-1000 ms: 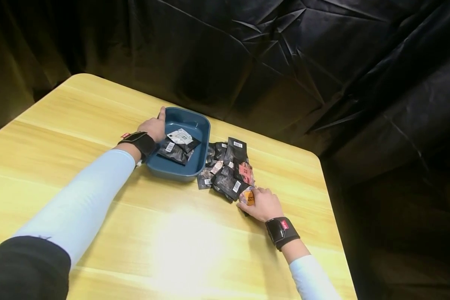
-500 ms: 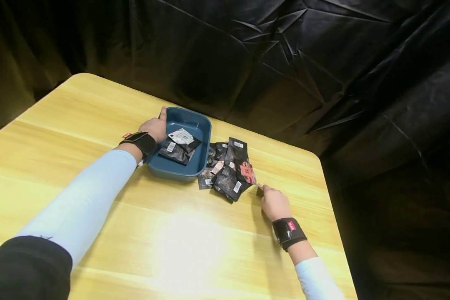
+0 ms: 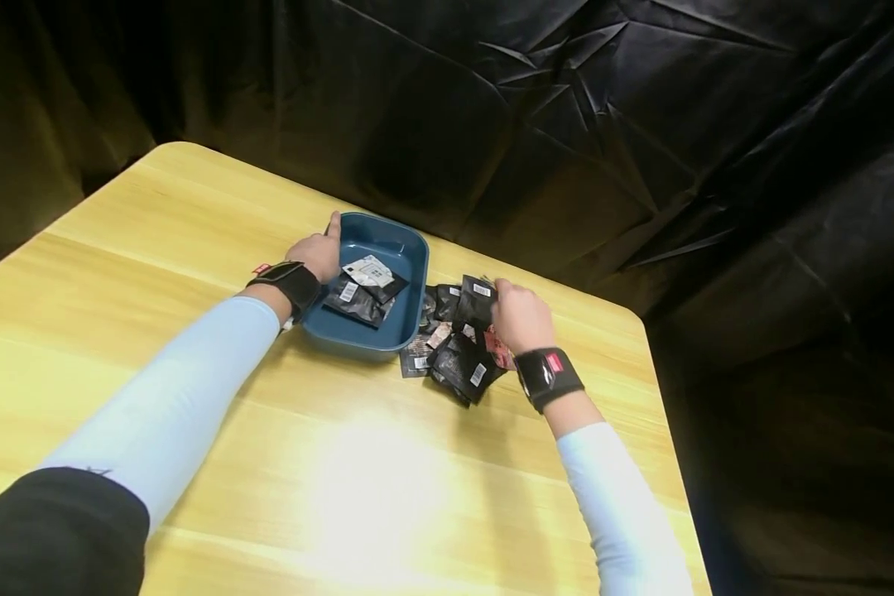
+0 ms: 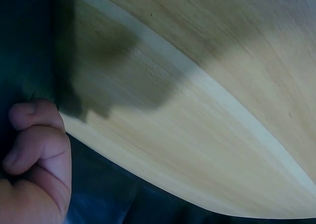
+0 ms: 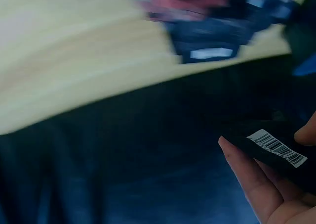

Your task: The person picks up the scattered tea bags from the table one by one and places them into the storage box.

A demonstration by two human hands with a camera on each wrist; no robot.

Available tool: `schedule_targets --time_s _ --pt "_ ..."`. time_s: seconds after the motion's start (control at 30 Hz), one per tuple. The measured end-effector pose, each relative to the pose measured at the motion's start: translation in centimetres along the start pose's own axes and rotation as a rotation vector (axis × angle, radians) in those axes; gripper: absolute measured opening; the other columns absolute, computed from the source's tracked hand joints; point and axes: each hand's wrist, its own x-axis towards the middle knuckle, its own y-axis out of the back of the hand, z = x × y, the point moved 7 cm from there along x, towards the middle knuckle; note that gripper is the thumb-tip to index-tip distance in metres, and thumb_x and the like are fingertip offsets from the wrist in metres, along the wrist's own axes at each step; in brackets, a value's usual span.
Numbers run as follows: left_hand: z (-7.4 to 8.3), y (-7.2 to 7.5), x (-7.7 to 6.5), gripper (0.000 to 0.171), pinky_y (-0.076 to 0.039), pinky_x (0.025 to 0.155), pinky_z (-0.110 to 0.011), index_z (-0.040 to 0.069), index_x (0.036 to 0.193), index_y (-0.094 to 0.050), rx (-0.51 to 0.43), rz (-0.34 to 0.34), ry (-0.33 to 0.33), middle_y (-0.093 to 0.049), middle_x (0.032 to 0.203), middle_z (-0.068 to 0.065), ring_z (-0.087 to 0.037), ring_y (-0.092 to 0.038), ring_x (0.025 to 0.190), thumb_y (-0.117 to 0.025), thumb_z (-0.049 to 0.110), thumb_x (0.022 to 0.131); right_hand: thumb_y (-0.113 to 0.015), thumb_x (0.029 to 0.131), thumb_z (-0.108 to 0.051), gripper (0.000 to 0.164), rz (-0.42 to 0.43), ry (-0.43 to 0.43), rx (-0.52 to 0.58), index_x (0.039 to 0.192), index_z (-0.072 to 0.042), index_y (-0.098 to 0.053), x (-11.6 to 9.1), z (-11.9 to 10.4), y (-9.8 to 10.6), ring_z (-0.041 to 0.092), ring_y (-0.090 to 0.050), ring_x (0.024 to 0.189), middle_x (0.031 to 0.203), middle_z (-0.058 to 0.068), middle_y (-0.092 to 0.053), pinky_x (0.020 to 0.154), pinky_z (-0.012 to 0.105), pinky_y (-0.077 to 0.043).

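My left hand holds the left rim of a blue rectangular basin, index finger along the edge; the left wrist view shows its other fingers curled against the side. Inside the basin lie a few flat packets, a black one with a barcode and one with a white label. Over the far right part of the packet pile, my right hand pinches a black packet, its barcode facing the right wrist camera. In the head view that packet is mostly hidden behind the hand.
A loose pile of black packets lies against the basin's right side, one with a red label partly behind my right hand. The light wooden table has rounded far corners, and a black curtain hangs behind it.
My right hand took a packet with an orange label from the near right of the pile, drew it right, then moved up and left over the pile. The left hand stays on the basin.
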Motion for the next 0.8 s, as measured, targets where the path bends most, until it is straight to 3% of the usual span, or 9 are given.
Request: schedule_targets --time_s 0.2,0.4,0.67,0.8 --pt "0.7 -0.4 -0.2 0.079 -0.046 0.065 -0.042 0.001 0.148 0.01 -0.015 0.005 -0.001 -0.064 0.09 -0.027 -0.034 -0.061 0.076 -0.043 0.003 0.09 -0.053 0.089 -0.01 0.025 0.027 0.096 -0.032 0.112 -0.008 -0.062 3.2 -5.2 0.7 0.029 -0.066 0.086 0.096 0.01 -0.07 0.071 0.042 -0.052" --pt "1.0 -1.2 -0.4 0.079 -0.044 0.06 -0.039 0.002 0.149 0.01 -0.026 0.0 -0.002 -0.064 0.084 -0.024 -0.031 -0.059 0.07 -0.043 0.003 0.09 -0.051 0.092 -0.012 0.023 0.047 0.177 -0.034 0.111 -0.008 -0.063 4.1 -8.9 0.7 0.025 -0.066 0.088 0.1 0.009 -0.071 0.072 0.037 -0.052" --pt "1.2 -1.3 -0.2 0.079 -0.044 0.061 -0.038 0.003 0.149 0.01 -0.027 0.009 -0.001 -0.064 0.085 -0.023 -0.031 -0.06 0.071 -0.044 0.004 0.091 -0.055 0.092 -0.015 0.029 0.05 0.212 -0.037 0.12 -0.009 -0.06 4.6 -11.4 1.4 0.021 -0.065 0.094 0.108 0.005 -0.069 0.077 0.033 -0.053" --pt "1.0 -1.4 0.0 0.079 -0.044 0.061 -0.039 0.003 0.149 0.01 -0.028 0.012 0.002 -0.064 0.085 -0.023 -0.032 -0.06 0.071 -0.044 0.004 0.091 -0.056 0.091 -0.027 0.045 -0.032 0.219 -0.025 0.133 -0.013 -0.051 4.9 -11.9 0.7 0.024 -0.056 0.117 0.131 0.007 -0.058 0.093 0.039 -0.048"
